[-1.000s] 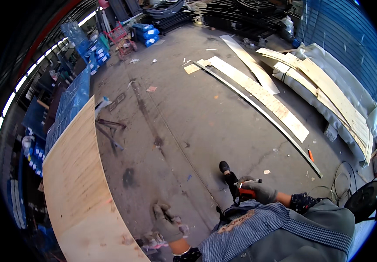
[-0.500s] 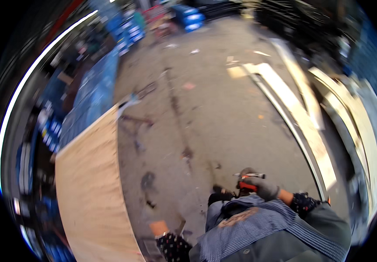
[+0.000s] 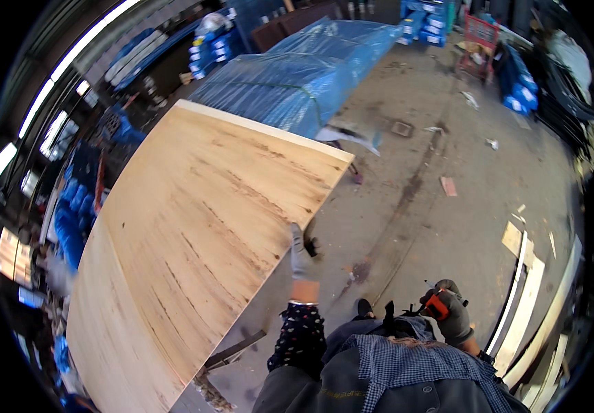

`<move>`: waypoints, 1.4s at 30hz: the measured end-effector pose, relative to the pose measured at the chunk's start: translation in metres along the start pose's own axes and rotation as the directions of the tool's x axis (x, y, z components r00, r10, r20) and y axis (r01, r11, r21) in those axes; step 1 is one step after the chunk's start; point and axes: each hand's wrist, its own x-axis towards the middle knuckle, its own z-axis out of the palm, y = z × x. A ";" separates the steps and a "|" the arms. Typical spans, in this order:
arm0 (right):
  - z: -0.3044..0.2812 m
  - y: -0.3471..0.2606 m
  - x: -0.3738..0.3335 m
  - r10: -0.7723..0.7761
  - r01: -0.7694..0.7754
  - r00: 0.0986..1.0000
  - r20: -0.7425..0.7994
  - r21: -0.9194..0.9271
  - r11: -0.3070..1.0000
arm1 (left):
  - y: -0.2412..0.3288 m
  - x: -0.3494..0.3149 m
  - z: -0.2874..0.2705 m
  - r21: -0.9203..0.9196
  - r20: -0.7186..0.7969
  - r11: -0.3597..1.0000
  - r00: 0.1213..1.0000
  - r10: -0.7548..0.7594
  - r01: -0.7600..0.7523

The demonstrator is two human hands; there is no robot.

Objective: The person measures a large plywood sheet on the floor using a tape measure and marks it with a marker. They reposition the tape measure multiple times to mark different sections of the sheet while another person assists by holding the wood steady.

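A large wooden sheet [image 3: 200, 227], pale with dark streaks in its grain, spreads across the left side, raised above the floor. My left hand [image 3: 302, 260], in a grey glove, grips its right edge; part of the hand shows over the top face, and dark fingertips show just past the edge. To the right, near my body, my gloved right hand [image 3: 454, 315] is closed around a red-and-black hand tool [image 3: 437, 306]. A thin pointed piece sticks out by that hand; the tool's exact kind is not clear.
A long stack in blue plastic wrap [image 3: 276, 76] lies beyond the sheet. Pale wooden strips [image 3: 525, 303] lie on the floor at right. A red cart [image 3: 480, 43] and blue-wrapped bundles [image 3: 517, 81] stand far right. Beneath the sheet's near edge a support bar [image 3: 236, 349] shows.
My view has swung left, bringing more of the wooden sheet into sight. My left hand, formerly low and away from the sheet, now holds its edge. The red-and-black tool stays in my right hand.
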 end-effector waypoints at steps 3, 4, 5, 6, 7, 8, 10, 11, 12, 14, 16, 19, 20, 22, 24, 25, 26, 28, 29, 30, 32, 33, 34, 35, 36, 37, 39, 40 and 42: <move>-0.016 -0.013 0.075 -0.138 0.185 0.981 0.139 -0.427 0.885 | -0.006 0.045 0.016 -0.098 -0.177 0.994 0.984 0.033 -0.051; -0.008 -0.022 0.093 -0.034 0.054 0.996 0.085 -0.249 0.967 | -0.011 0.051 0.018 -0.065 -0.223 0.994 0.972 0.075 -0.092; -0.003 -0.031 0.112 0.091 -0.088 0.995 0.050 -0.061 0.994 | -0.013 0.057 0.018 -0.031 -0.271 0.991 0.955 0.120 -0.133; -0.013 -0.037 0.142 0.021 0.022 0.989 0.148 -0.283 0.959 | -0.011 0.061 0.029 -0.008 -0.284 0.982 0.942 0.177 -0.187; -0.030 -0.041 0.178 -0.027 0.154 0.964 0.264 -0.473 0.868 | -0.008 0.060 0.039 0.015 -0.299 0.970 0.925 0.235 -0.242; -0.034 -0.049 0.208 0.007 0.176 0.943 0.332 -0.517 0.838 | -0.004 0.055 0.048 0.051 -0.324 0.955 0.900 0.292 -0.292; -0.043 -0.064 0.267 0.080 0.238 0.883 0.463 -0.588 0.773 | 0.008 0.049 0.062 -0.013 -0.376 0.923 0.857 0.352 -0.385; -0.040 -0.072 0.296 0.214 -0.016 0.900 0.380 -0.461 0.887 | 0.016 0.044 0.073 -0.029 -0.341 0.910 0.860 0.380 -0.414; -0.038 -0.080 0.330 0.366 -0.271 0.871 0.326 -0.303 0.914 | 0.022 0.043 0.083 -0.047 -0.310 0.889 0.853 0.421 -0.456; -0.034 -0.098 0.383 0.411 -0.287 0.823 0.392 -0.337 0.896 | 0.029 0.037 0.093 -0.013 -0.255 0.858 0.831 0.494 -0.514; -0.016 -0.125 0.429 0.463 -0.298 0.758 0.459 -0.388 0.872 | 0.031 0.024 0.121 -0.055 -0.377 0.800 0.755 0.537 -0.597; -0.002 -0.147 0.471 0.555 -0.320 0.692 0.461 -0.493 0.809 | 0.027 -0.002 0.121 -0.164 -0.355 0.697 0.701 0.619 -0.698; 0.000 -0.152 0.481 0.579 -0.316 0.671 0.463 -0.528 0.788 | 0.026 -0.012 0.124 -0.142 -0.327 0.690 0.691 0.644 -0.710; -0.005 -0.154 0.496 0.609 -0.331 0.610 0.507 -0.536 0.777 | 0.024 -0.026 0.140 -0.153 -0.346 0.646 0.653 0.674 -0.747; -0.011 -0.153 0.503 0.635 -0.343 0.559 0.533 -0.549 0.762 | 0.023 -0.034 0.154 -0.131 -0.392 0.604 0.601 0.697 -0.786; -0.019 -0.148 0.511 0.638 -0.318 0.540 0.549 -0.568 0.759 | 0.025 -0.034 0.168 -0.112 -0.431 0.591 0.575 0.695 -0.799; -0.021 -0.149 0.510 0.648 -0.310 0.522 0.555 -0.584 0.750 | 0.025 -0.036 0.177 -0.134 -0.391 0.613 0.610 0.689 -0.779; -0.023 -0.158 0.503 0.674 -0.294 0.466 0.573 -0.618 0.729 | 0.014 -0.052 0.181 -0.165 -0.392 0.600 0.611 0.688 -0.783; -0.030 -0.158 0.498 0.693 -0.299 0.445 0.568 -0.635 0.712 | 0.007 -0.061 0.182 -0.191 -0.408 0.591 0.611 0.678 -0.784; -0.042 -0.157 0.493 0.711 -0.303 0.425 0.561 -0.652 0.695 | -0.003 -0.071 0.182 -0.218 -0.422 0.582 0.613 0.667 -0.783; -0.052 -0.167 0.488 0.734 -0.291 0.411 0.540 -0.686 0.667 | -0.027 -0.085 0.182 -0.236 -0.384 0.565 0.610 0.693 -0.791; -0.051 -0.177 0.484 0.748 -0.230 0.362 0.556 -0.724 0.650 | -0.041 -0.092 0.184 -0.245 -0.367 0.562 0.612 0.700 -0.790; -0.054 -0.183 0.481 0.754 -0.199 0.353 0.555 -0.743 0.640 | -0.053 -0.098 0.191 -0.232 -0.420 0.562 0.603 0.679 -0.794; -0.059 -0.188 0.479 0.759 -0.168 0.344 0.553 -0.759 0.630 | -0.064 -0.103 0.199 -0.219 -0.471 0.563 0.592 0.654 -0.797; -0.062 -0.193 0.477 0.763 -0.138 0.336 0.552 -0.773 0.620 | -0.075 -0.108 0.207 -0.208 -0.520 0.565 0.579 0.628 -0.798; -0.062 -0.198 0.478 0.783 -0.176 0.296 0.548 -0.774 0.608 | -0.086 -0.114 0.213 -0.172 -0.542 0.570 0.561 0.626 -0.803; -0.060 -0.202 0.473 0.776 -0.177 0.255 0.578 -0.761 0.625 | -0.108 -0.128 0.221 -0.150 -0.511 0.547 0.538 0.670 -0.824; -0.061 -0.204 0.471 0.770 -0.177 0.234 0.594 -0.753 0.634 | -0.118 -0.133 0.227 -0.139 -0.494 0.534 0.526 0.692 -0.834; -0.068 -0.208 0.471 0.774 -0.179 0.234 0.588 -0.756 0.629 | -0.136 -0.140 0.245 -0.077 -0.548 0.538 0.487 0.680 -0.839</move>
